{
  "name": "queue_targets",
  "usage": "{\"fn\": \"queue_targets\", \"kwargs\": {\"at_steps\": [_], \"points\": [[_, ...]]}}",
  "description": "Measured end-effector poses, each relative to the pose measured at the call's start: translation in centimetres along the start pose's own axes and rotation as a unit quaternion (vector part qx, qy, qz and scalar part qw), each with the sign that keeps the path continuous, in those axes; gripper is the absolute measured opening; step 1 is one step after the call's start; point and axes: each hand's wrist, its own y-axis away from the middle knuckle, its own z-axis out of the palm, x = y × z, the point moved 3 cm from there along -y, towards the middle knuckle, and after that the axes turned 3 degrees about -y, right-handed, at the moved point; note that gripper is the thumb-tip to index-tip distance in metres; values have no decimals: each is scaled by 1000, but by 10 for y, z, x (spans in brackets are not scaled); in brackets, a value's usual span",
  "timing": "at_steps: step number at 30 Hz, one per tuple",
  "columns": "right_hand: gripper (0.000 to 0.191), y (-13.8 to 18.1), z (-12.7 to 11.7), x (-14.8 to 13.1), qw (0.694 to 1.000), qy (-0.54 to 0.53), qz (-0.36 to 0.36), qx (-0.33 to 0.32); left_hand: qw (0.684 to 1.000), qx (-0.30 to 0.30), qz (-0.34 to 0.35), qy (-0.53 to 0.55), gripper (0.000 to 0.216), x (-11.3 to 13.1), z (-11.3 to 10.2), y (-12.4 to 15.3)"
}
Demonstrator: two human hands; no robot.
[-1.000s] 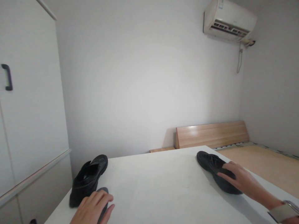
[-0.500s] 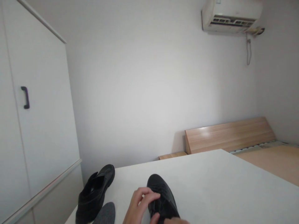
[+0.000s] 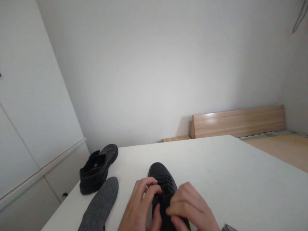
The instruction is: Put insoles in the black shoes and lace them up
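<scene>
A black lace-up shoe [image 3: 160, 169] lies on the white table in front of me, toe pointing away. My left hand [image 3: 143, 205] is on its left side, fingers curled over the lacing edge and thumb against the upper. Closed in a pinch, my right hand [image 3: 190, 207] grips the shoe's right side near the opening. Whether a lace or the upper's edge is between those fingers is hidden. To the left lies a grey felt insole [image 3: 102, 200], its near end cut off by the frame. Beyond it stands a second black shoe [image 3: 95, 170].
The white table [image 3: 231, 179] reaches off to the right. A white wardrobe [image 3: 36, 96] borders its left side. Behind are a wooden headboard [image 3: 238, 123] and a bed [image 3: 281, 146] at the right, against a plain wall.
My view has tilted down, so more of the shoes, insole and hands shows. The right hand, mostly out of frame before, now shows at the shoe's right side. My left hand stays on the shoe.
</scene>
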Motion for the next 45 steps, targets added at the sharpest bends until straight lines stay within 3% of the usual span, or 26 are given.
{"fn": "queue_targets", "kwargs": {"at_steps": [3, 9, 13, 16, 19, 23, 28, 31, 34, 37, 40, 45], "points": [[16, -11, -12, 8, 998, -12, 63, 5, 1000, 6, -13, -5, 33, 8, -2, 0], [35, -21, -17, 13, 991, 18, 101, -84, 999, 12, -38, 21, 29, 12, 0, 3], [24, -17, -12, 10, 991, 66, 93, -72, 999, 27, -29, 14, 29, 10, 4, 5], [16, -12, -10, 8, 994, 59, 85, -42, 999, 40, -24, 7, 29, 11, 4, 5], [13, -7, -10, 10, 993, -46, 110, 7, 999, 35, -23, -4, 30, 12, 3, 4], [12, 1, -12, 12, 961, -213, 146, 97, 1000, 8, -28, -2, 29, 14, 0, 4], [15, 5, -18, 10, 947, -254, 129, 145, 998, -21, -37, 52, 22, 15, 0, 5], [20, 3, -18, 19, 945, -247, 159, 140, 994, -33, -43, 96, 26, 17, -2, 8], [11, 0, -12, 34, 947, -221, 209, 101, 987, -26, -33, 153, 34, 17, -8, 11], [6, -1, -6, 44, 951, -205, 226, 56, 982, 46, -46, 180, 25, 13, -14, 9], [5, -2, -5, 45, 953, -204, 218, 46, 977, 93, -102, 161, 13, 6, -14, 2], [8, -1, -6, 39, 956, -195, 209, 57, 982, 57, -109, 141, 6, 4, -4, -6]]}}
